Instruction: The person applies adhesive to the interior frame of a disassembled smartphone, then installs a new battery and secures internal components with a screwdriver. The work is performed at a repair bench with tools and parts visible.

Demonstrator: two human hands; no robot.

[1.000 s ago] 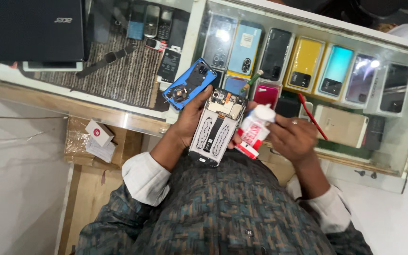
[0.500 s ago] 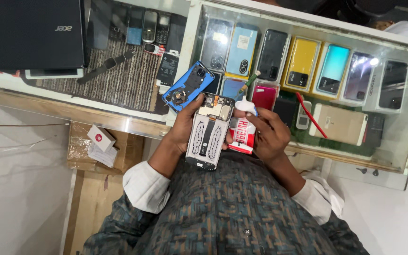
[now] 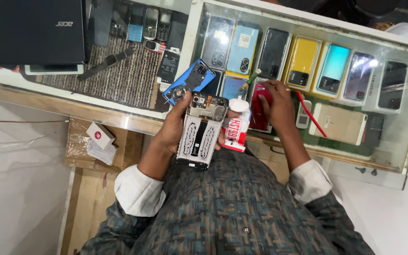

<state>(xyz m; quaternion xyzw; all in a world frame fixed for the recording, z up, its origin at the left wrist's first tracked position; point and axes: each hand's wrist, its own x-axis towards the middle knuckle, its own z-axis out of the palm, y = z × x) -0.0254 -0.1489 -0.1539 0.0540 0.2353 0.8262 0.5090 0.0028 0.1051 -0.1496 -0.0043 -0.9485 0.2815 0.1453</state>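
Our left hand [image 3: 174, 128] is wrapped around an opened phone [image 3: 200, 131] with its back cover off, thumb near the camera end and fingers curled behind the frame, so the white inner plate with two dark strips faces us. Squeezed against the phone's 3 o'clock edge by the same fingers is a glue tube [image 3: 235, 127], white with a red label, its cap pointing to 12 o'clock. Our right hand [image 3: 275, 103] rests on the glass counter [image 3: 402, 141] at 2 o'clock from the phone, fingers bent and closing on a small green-tipped tool [image 3: 248, 82]; whether they truly pinch it we cannot tell. A blue back cover [image 3: 189, 81] lies on the glass at 11 o'clock from the phone, just beside it. A red pen [image 3: 311, 117] lies at 3 o'clock from our right hand
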